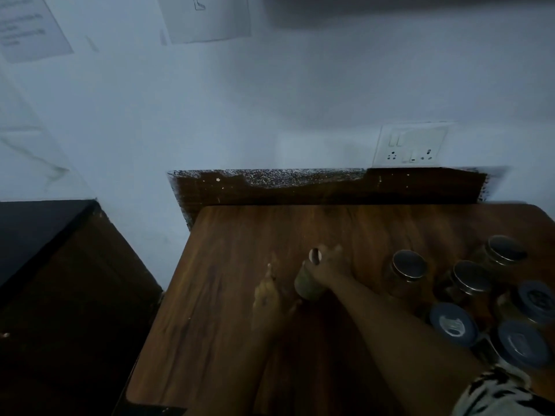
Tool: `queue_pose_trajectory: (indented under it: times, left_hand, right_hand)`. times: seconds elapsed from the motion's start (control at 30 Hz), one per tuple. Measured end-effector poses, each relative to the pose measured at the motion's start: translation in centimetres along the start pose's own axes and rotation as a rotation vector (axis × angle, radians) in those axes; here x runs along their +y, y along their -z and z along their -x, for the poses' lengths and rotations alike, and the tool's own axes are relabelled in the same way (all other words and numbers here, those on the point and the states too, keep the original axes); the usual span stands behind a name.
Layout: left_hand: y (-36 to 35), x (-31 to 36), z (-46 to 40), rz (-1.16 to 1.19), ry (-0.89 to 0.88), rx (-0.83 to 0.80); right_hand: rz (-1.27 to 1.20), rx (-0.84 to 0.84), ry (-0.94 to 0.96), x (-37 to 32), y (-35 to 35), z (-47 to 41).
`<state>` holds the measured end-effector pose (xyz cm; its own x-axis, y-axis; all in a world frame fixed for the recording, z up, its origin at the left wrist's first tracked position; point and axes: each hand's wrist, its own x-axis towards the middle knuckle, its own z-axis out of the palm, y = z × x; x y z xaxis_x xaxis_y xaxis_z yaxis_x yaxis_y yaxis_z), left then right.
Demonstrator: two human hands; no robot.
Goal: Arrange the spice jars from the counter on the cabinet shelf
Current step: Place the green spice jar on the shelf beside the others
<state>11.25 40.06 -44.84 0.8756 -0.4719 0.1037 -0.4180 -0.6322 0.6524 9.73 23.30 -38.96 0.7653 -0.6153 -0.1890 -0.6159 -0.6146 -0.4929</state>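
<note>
My right hand (327, 267) grips a small spice jar (307, 285) by its top near the middle of the wooden counter (228, 295). The jar stands slightly tilted and the frame is blurred there. Just left of the jar, my left hand (267, 294) rests on the counter with its fingers stretched out, holding nothing. Several more spice jars stand grouped at the right edge: three with metal-rimmed dark lids (410, 265) and three with blue lids (453, 324). No cabinet shelf is in view.
A dark unit with a black top (45, 232) stands to the left, apart from the counter. A raised wooden back edge (300, 192) runs along the wall, with a white socket plate (411, 145) above it. Papers (207, 16) hang on the wall.
</note>
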Motion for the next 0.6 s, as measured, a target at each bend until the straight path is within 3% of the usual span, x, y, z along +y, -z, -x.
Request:
queue_pose_trajectory:
  times: [0.2, 0.3, 0.4, 0.47, 0.6]
  left_hand:
    - [-1.2, 4.2, -0.8, -0.113, -0.221, 0.064]
    - [-0.3, 6.5, -1.6, 0.103, -0.211, 0.053]
    - [1.3, 7.5, -2.6, 0.424, -0.138, -0.045]
    - [2.3, 8.4, -2.7, 0.58, -0.106, -0.121]
    - [2.7, 10.8, -2.1, 0.658, -0.142, -0.208]
  right_hand:
    - [-0.087, 0.123, 0.041, 0.6, 4.7, 1.1]
    - [-0.185, 0.126, 0.075, 0.1, 6.6, 1.9]
    - [-0.163, 0.015, 0.129, -0.1, 8.9, 2.5]
    - [-0.282, -0.044, 0.138, -0.2, 10.7, 2.9]
    - [-0.417, 0.066, 0.127, -0.4, 12.1, 3.4]
